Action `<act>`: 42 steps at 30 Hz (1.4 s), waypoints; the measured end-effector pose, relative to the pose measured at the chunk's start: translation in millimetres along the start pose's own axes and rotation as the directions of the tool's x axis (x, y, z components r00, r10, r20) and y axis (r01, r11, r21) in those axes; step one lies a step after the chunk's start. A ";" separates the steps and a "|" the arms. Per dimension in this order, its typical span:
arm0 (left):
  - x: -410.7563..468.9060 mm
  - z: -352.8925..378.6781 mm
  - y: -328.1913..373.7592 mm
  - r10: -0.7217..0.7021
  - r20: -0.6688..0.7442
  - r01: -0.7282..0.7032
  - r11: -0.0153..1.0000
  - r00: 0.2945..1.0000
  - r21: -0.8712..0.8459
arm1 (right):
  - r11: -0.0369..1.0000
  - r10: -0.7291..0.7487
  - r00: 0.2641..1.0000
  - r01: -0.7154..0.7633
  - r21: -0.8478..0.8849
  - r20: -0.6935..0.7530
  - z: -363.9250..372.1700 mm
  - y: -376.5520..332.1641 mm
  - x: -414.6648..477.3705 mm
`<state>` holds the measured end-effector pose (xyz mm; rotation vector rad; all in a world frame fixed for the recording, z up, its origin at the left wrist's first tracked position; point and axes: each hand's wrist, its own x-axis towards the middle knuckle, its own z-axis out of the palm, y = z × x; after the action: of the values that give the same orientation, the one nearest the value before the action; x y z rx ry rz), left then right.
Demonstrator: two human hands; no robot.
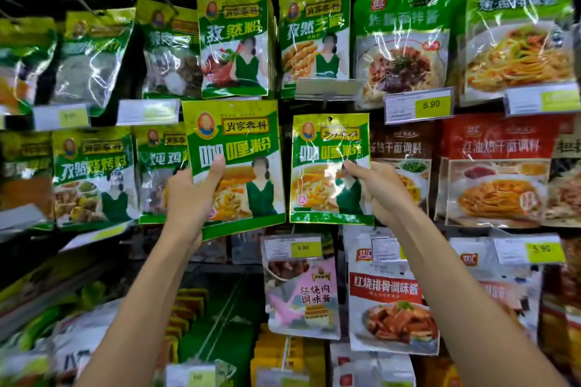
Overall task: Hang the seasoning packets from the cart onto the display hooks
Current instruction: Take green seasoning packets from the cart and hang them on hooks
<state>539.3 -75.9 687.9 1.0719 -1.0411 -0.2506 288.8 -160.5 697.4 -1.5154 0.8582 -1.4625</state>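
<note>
My left hand (188,198) grips a green and yellow curry powder packet (239,148) by its left edge, thumb across the front, and holds it upright in front of the display. My right hand (374,188) pinches a second, identical packet (327,185) at its right side. That packet hangs just to the right, with a hole at its top near a hook (330,119). The two packets sit side by side with a narrow gap between them. The cart is out of view.
Rows of hanging seasoning packets fill the wall: cumin packets (234,44) above, red noodle-sauce packets (493,173) to the right, braised-rib sauce packets (390,295) below. Price tags (418,107) stick out on hook ends. Boxed goods (283,355) stand at the bottom.
</note>
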 end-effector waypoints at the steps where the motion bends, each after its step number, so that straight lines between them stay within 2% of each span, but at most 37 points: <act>1: 1.1 1.1 -0.7 -0.011 0.008 0.011 1.000 1.000 -0.013 | 1.000 0.009 1.000 -0.009 -0.002 -0.006 0.9 -0.3 0.5; 5: 5.8 5.9 -2.8 0.001 0.021 0.000 1.000 1.000 -0.017 | 0.999 0.032 0.999 -0.031 0.014 -0.036 3.5 0.7 6.5; 10: 13.5 12.4 -6.4 -0.007 0.016 0.007 0.999 1.000 -0.039 | 0.997 0.033 0.996 -0.038 -0.067 -0.080 4.8 9.9 14.8; 13: 11.3 19.7 -7.2 0.035 0.036 -0.033 0.998 0.999 -0.044 | 0.996 0.006 0.998 -0.012 -0.093 -0.068 8.2 13.7 14.3; 16: 4.7 26.3 -7.6 0.014 0.071 -0.008 0.995 0.997 -0.095 | 0.991 -0.030 0.999 0.024 -0.130 -0.041 6.7 21.0 11.1; 18: -1.1 30.2 -9.9 0.004 0.123 0.012 0.991 0.992 -0.131 | 0.962 -0.153 0.974 0.108 -0.249 -0.169 4.0 27.3 4.0; 20: -6.6 37.5 -11.9 -0.024 0.155 0.047 0.988 0.988 -0.148 | 0.900 -0.380 0.857 0.257 -0.351 -0.348 1.7 28.8 -9.7; 21: -9.7 42.7 -13.0 -0.045 0.169 0.070 0.986 0.985 -0.150 | 0.882 -0.441 0.820 0.319 -0.348 -0.364 2.6 27.1 -16.8; 22: -13.5 49.0 -12.9 -0.064 0.190 0.093 0.985 0.980 -0.147 | 0.887 -0.441 0.833 0.350 -0.301 -0.332 4.9 23.9 -22.1; 23: -17.1 55.8 -12.0 -0.086 0.214 0.116 0.984 0.973 -0.132 | 0.914 -0.392 0.883 0.342 -0.220 -0.259 8.4 19.3 -26.4; 25: -25.7 69.5 -8.5 -0.107 0.257 0.142 0.983 0.961 -0.120 | 0.968 -0.240 0.969 0.234 -0.091 -0.061 16.7 12.3 -31.7; 27: -32.3 81.2 -5.9 -0.098 0.288 0.140 0.982 0.953 -0.130 | 0.987 -0.145 0.988 0.147 -0.057 0.046 21.6 9.6 -33.8; 30: -34.8 92.5 -5.1 -0.070 0.308 0.100 0.991 0.949 -0.083 | 0.991 -0.135 0.991 0.135 -0.016 0.016 19.1 11.4 -31.0; 32: -27.1 93.0 -5.0 0.025 0.290 -0.025 1.000 0.957 -0.004 | 0.992 -0.124 0.992 0.124 0.003 -0.001 14.0 12.2 -27.7; 33: -19.7 90.8 -4.0 0.160 0.222 -0.177 0.982 0.962 0.063 | 0.994 -0.113 0.994 0.113 -0.002 -0.010 11.9 12.1 -26.2; 34: -10.6 86.1 -0.2 0.325 0.124 -0.343 0.923 0.938 0.175 | 0.994 -0.107 0.994 0.106 -0.015 -0.019 9.9 12.2 -24.0; 35: -0.4 80.3 6.1 0.493 0.024 -0.476 0.824 0.869 0.307 | 0.994 -0.104 0.994 0.103 -0.030 -0.028 7.8 12.2 -21.6; 37: 23.3 71.7 16.6 0.745 -0.073 -0.599 0.586 0.663 0.546 | 0.995 -0.099 0.994 0.097 -0.037 -0.043 5.0 11.1 -16.8; 38: 36.0 69.4 20.3 0.810 -0.067 -0.614 0.493 0.582 0.616 | 0.995 -0.097 0.994 0.096 -0.033 -0.049 4.0 10.1 -14.0; 39: 47.2 67.4 23.4 0.841 -0.037 -0.616 0.425 0.540 0.663 | 0.995 -0.098 0.994 0.097 -0.023 -0.051 3.6 8.7 -11.3; 42: 70.4 63.0 24.5 0.837 0.108 -0.602 0.289 0.536 0.745 | 0.994 -0.108 0.993 0.107 -0.015 -0.055 5.3 3.4 -5.4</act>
<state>519.2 -145.3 753.4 1.1161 -1.2663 1.1984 293.9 -156.4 692.3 -1.5564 0.8307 -1.5870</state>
